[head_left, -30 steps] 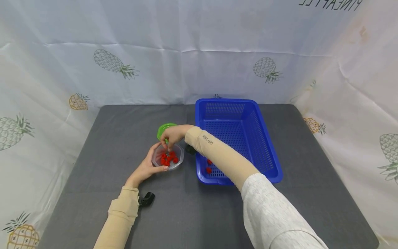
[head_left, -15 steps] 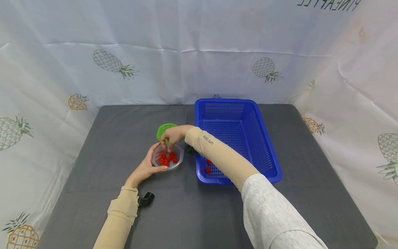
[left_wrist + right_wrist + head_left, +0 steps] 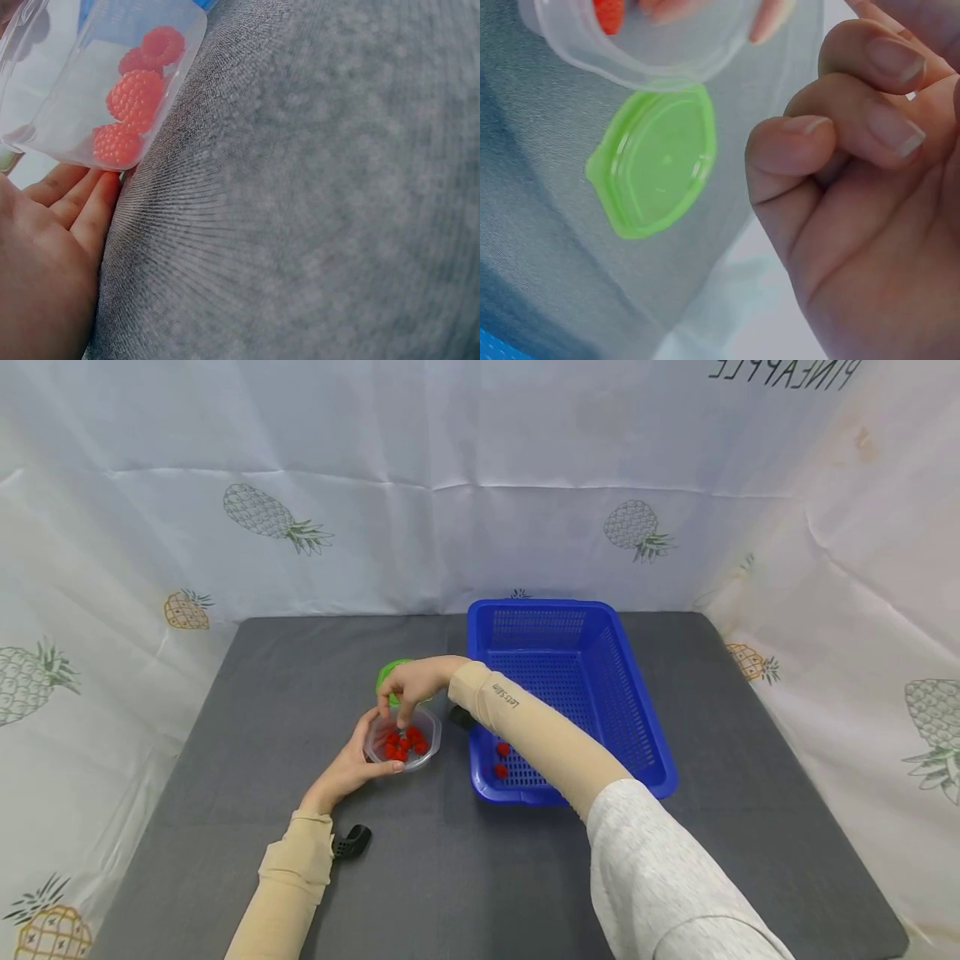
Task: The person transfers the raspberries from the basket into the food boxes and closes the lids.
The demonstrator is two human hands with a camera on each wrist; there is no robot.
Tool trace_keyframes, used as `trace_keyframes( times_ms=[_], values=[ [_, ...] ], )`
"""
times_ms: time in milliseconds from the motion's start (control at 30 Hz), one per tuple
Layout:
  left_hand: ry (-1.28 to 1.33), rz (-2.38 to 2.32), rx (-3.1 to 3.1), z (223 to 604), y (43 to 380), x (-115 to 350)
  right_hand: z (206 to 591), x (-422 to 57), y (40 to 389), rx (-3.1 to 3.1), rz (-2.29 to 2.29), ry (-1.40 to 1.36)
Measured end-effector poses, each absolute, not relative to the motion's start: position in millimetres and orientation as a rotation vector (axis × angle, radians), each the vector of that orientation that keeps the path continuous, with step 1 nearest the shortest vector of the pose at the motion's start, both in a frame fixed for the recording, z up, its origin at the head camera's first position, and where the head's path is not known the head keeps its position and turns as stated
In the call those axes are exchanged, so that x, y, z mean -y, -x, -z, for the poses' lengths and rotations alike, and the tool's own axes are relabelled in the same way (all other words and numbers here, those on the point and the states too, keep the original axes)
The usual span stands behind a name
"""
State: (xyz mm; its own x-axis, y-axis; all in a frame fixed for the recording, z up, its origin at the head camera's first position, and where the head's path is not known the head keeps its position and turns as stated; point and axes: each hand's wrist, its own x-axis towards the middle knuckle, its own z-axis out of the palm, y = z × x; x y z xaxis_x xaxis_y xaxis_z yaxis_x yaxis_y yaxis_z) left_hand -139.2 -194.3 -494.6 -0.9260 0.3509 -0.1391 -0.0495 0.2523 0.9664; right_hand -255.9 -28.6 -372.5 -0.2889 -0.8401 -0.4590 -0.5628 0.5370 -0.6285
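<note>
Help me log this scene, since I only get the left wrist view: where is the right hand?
Observer: In the head view, the right hand reaches over the clear container, fingers pointing down.
Operator: Anything red elsewhere?
Observer: Yes, two red berries show in the near left corner of the blue basket.
Operator: What lies just past the container?
Observer: A green lid, flat on the grey tabletop.
</note>
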Motion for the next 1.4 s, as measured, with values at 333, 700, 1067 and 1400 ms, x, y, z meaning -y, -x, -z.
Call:
trace_keyframes(
  times_ms=[333, 700, 1067, 1400],
  values=[
    [-0.317, -1.744, -2.199, 499.9, 140.2, 195.8, 357.1, 14.9, 256.3, -1.958, 0.616, 1.189],
    [-0.363, -1.768, -2.201, 500.6, 140.1, 195.5, 345.5, -14.5, 256.4, -1.947, 0.849, 1.186],
    [-0.368, -1.762, -2.221, 501.0, 140.9, 194.2, 341.7, -69.5, 263.5, -1.867, 1.117, 1.014],
    [-0.41, -1.765, -2.223, 501.7, 140.2, 196.2, 355.8, -109.5, 265.6, -1.882, 1.209, 0.87]
  ],
)
